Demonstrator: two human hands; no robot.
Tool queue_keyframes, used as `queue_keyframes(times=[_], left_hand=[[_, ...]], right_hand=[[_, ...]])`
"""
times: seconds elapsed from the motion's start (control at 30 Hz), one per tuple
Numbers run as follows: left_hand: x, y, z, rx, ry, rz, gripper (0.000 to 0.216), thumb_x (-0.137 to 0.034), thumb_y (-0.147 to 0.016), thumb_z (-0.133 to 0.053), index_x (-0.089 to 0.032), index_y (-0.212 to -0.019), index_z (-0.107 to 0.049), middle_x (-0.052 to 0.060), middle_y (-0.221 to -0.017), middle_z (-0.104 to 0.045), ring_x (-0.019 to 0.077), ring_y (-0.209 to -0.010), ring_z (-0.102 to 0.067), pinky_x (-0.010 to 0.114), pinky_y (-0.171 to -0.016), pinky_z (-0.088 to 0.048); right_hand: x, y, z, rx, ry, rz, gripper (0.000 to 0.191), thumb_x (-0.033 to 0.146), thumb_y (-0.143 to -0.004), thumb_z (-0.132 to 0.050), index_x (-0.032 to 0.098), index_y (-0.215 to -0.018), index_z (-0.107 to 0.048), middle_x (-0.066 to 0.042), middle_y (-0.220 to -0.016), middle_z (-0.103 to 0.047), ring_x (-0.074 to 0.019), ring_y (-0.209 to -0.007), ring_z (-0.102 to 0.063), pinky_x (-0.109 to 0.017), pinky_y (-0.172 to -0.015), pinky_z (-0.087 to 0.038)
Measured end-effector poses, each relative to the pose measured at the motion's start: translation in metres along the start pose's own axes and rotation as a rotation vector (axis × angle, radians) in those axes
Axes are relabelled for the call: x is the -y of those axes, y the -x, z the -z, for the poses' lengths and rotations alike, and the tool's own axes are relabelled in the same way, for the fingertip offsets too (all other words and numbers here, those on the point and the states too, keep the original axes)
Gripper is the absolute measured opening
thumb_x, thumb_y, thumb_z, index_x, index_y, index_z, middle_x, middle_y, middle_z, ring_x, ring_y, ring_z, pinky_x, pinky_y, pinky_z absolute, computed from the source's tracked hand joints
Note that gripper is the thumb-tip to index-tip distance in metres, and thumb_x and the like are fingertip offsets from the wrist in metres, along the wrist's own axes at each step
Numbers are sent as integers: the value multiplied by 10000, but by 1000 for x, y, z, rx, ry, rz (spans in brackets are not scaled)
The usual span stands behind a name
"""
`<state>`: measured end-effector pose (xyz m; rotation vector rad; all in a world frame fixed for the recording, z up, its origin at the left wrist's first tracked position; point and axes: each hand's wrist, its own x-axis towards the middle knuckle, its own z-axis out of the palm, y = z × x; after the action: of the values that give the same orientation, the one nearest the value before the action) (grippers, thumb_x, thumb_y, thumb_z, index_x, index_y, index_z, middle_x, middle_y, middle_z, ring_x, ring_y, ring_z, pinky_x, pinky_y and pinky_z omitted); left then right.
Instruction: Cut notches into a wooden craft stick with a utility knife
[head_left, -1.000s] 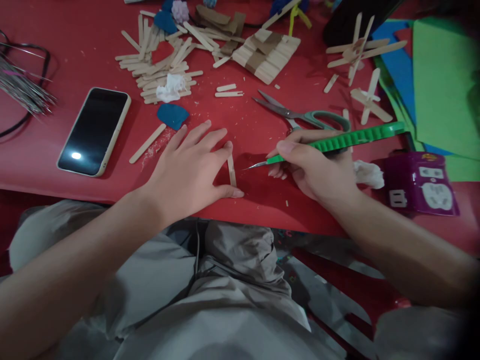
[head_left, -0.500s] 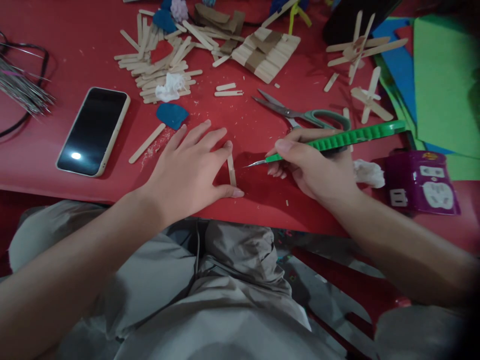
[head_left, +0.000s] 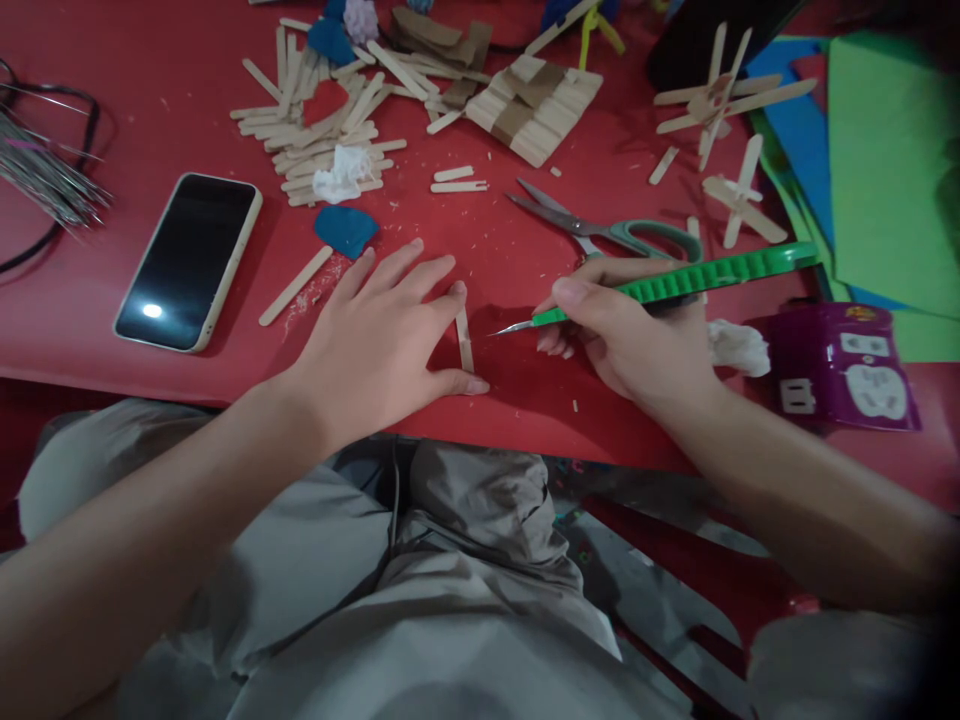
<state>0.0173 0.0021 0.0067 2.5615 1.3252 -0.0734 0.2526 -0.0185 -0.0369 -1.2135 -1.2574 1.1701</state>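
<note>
My left hand lies flat on the red table, fingers spread, with thumb and forefinger pinning a short wooden stick at both ends. My right hand is closed around a green craft knife, gripped like a pen. The knife's thin metal blade points left, its tip just right of the stick and close to the table surface.
A phone lies at the left. Scissors rest beyond my right hand. Several loose sticks, a glued stick panel, stick crosses, a purple packet, coloured paper sheets and wires surround the work spot.
</note>
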Motion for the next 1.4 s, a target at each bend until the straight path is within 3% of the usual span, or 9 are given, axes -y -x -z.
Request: queue_keyframes(times=[0.2, 0.63, 0.87, 1.1, 1.4], left_hand=[[1, 0, -1, -1, 8, -5, 761, -593, -968, -875, -188, -1591, -707, 162, -1794, -536, 482, -1718, -389, 698, -1426, -320], [-1, -1, 2, -6, 9, 9, 757, -561, -923, -930, -184, -1552, -741, 163, -1773, -564, 479, -1718, -396, 679, -1434, -314], [-2, 0, 1, 15, -20, 33, 808, -606, -941, -903, -181, -1597, -699, 150, -1808, -521, 450, -1737, -368, 641, -1454, -276], [-3, 0, 2, 18, -23, 7, 816, -582, -966, -882, -139, -1618, -673, 183, -1798, -524, 471, -1728, -378, 675, -1439, -295], [-6, 7, -6, 8, -133, -119, 766, -479, -1128, -676, 4, -1701, -517, 291, -1811, -425, 443, -1749, -340, 682, -1438, -243]], right_hand=[[2, 0, -1, 3, 8, 5, 392, 514, -914, -942, 267, -657, -779, 21, -599, -723, -141, -498, -651, -292, -520, -548], [1, 1, 0, 7, 57, 77, 320, 281, -962, -841, 261, -653, -761, 37, -604, -701, -128, -549, -641, -282, -571, -519], [-3, -2, -1, -106, 18, 23, 330, 289, -903, -849, 249, -604, -715, 42, -554, -667, -114, -482, -585, -270, -509, -468], [0, 0, -1, -42, 1, 16, 310, 312, -937, -858, 249, -649, -762, 36, -591, -702, -114, -526, -624, -258, -564, -523], [0, 0, -1, -16, -3, 12, 340, 388, -936, -891, 259, -648, -766, 22, -599, -713, -130, -522, -616, -284, -557, -523]])
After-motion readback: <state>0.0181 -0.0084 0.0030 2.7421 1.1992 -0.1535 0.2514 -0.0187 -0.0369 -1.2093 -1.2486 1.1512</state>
